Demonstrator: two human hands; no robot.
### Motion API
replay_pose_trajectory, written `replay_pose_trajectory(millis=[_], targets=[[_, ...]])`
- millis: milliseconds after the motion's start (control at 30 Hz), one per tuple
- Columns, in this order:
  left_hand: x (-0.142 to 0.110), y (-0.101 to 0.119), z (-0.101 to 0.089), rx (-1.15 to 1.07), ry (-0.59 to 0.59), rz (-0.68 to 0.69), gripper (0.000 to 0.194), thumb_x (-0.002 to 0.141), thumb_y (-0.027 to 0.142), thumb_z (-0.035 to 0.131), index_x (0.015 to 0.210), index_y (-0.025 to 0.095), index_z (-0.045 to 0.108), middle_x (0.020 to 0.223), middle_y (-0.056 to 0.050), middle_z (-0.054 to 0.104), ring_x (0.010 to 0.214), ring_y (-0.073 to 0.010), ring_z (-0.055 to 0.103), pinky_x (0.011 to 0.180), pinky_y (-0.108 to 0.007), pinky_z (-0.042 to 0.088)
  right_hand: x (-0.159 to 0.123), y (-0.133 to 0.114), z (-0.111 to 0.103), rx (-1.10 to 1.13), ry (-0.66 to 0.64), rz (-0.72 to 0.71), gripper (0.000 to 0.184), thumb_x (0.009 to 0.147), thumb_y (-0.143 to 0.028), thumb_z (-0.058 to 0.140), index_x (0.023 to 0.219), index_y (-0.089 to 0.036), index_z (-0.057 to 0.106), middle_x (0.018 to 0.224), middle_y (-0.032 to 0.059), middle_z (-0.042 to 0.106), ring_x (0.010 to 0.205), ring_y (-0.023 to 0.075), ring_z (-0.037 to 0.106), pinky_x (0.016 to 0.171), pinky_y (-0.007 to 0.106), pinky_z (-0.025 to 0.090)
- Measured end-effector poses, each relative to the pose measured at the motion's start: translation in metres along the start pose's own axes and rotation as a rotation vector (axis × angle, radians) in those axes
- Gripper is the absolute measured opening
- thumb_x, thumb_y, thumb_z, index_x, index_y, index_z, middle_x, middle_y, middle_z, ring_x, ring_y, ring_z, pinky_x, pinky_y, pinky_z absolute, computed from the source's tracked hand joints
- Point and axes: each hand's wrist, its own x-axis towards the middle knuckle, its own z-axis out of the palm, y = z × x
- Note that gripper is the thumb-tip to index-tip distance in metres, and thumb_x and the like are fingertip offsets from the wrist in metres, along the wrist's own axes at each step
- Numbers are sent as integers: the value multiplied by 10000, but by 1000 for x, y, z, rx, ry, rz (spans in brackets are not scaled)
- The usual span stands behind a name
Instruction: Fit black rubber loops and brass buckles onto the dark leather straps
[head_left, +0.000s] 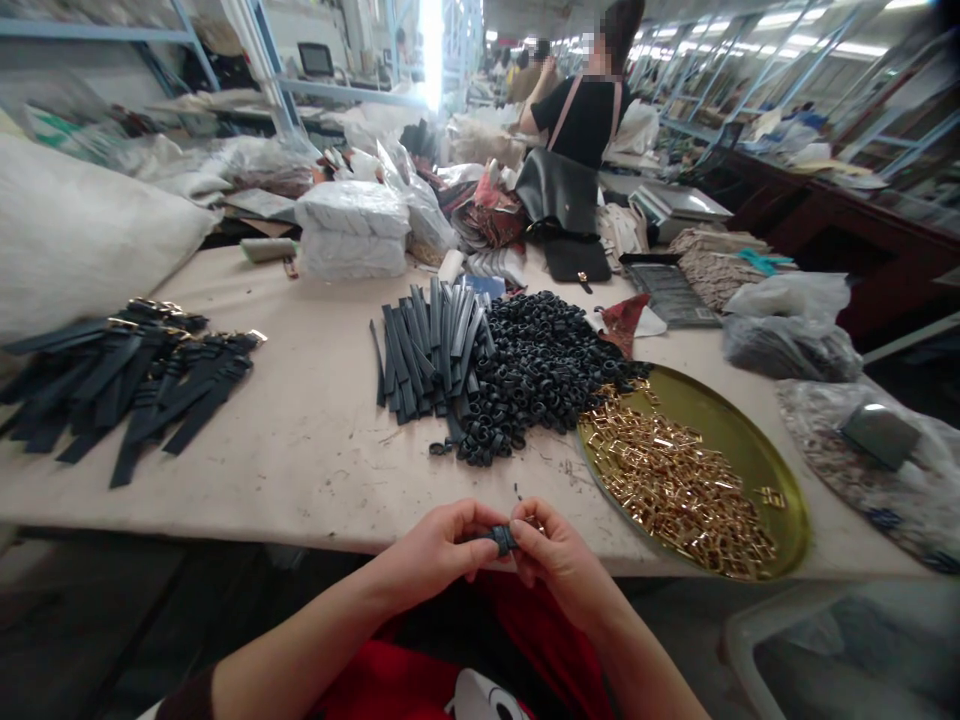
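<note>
Close to my body at the table's front edge, my left hand (454, 540) is closed around a short dark strap (502, 540), with most of it hidden by my fingers. My right hand (551, 545) meets it from the other side, thumb and fingers pinched on the strap's end. A small gold glint, perhaps a buckle, shows between the right fingers. Beyond the hands lie a heap of black strap loops (532, 370) and a bundle of flat black straps (431, 345). Gold buckles (675, 480) cover much of a round brass-coloured tray (739, 430) on the right.
Straps with gold buckles (150, 375) are piled at the left. Wrapped white packages (352, 230), a black bag (562, 210) and plastic bags (787, 325) stand farther back. A person (581, 110) in a dark top is beyond the table (300, 460). A plastic bin (840, 640) sits below right.
</note>
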Motion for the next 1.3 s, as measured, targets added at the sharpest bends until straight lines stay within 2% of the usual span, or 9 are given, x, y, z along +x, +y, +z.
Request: replay_pose_trajectory(millis=[100,200,333,500,567,833,933,1033,1300], targets=[[1,-5,-1,-7,-8,1,295,736,316,541,948,111,537,757,-14,568,614,-90,453,499,-191,320,-1,1,1,-80,40,-30,280,710,-449,574,735,-208,433,500,-88,436,408,56,345,418,188,254],[2,-13,-3,21,8,-43,313,726,307,549,979,125,518,677,31,518,532,-66,416,467,-186,300,-6,3,-2,-416,113,-200,199,737,-387,561,727,-195,512,546,-56,461,509,86,402,499,214,314],[2,-16,-1,47,-21,-84,313,708,274,548,981,131,489,632,58,494,484,-56,413,459,-188,296,-12,7,-9,-677,55,-316,121,763,-308,528,723,-201,567,640,-26,526,604,113,461,572,235,345],[-5,-4,-1,74,-113,-146,311,703,235,508,997,134,497,672,46,527,535,-68,464,550,-208,359,-14,13,-12,-631,22,-289,107,759,-286,527,707,-198,560,609,-38,511,573,105,443,546,227,333],[-6,-1,-1,105,-114,-147,328,709,231,493,1021,129,498,676,40,535,552,-72,471,574,-215,370,-14,13,-12,-611,22,-273,97,758,-277,526,708,-197,551,601,-43,495,567,101,432,537,223,322],[-3,-14,5,176,-89,-85,308,742,267,441,1004,122,514,766,-12,591,521,-72,428,478,-188,343,-20,11,-12,-698,-52,-289,119,788,-291,494,725,-201,541,674,-23,553,645,123,488,614,246,365],[-5,-8,0,341,-120,-131,236,777,300,388,815,140,557,686,5,594,497,-73,426,482,-187,342,-18,20,-12,-696,25,-303,112,797,-292,478,758,-206,539,673,-20,549,634,127,487,599,249,367],[-6,-4,-7,427,-205,-181,215,756,306,413,675,157,544,613,24,569,490,-75,428,487,-184,340,-14,28,-9,-694,110,-342,117,800,-304,470,810,-210,539,719,-2,567,671,143,512,625,261,386],[4,-19,-2,404,-156,-146,183,730,281,417,640,163,525,583,33,558,473,-79,451,457,-183,334,-13,28,-9,-825,125,-399,152,831,-296,421,892,-216,535,805,32,605,766,173,557,689,286,400]])
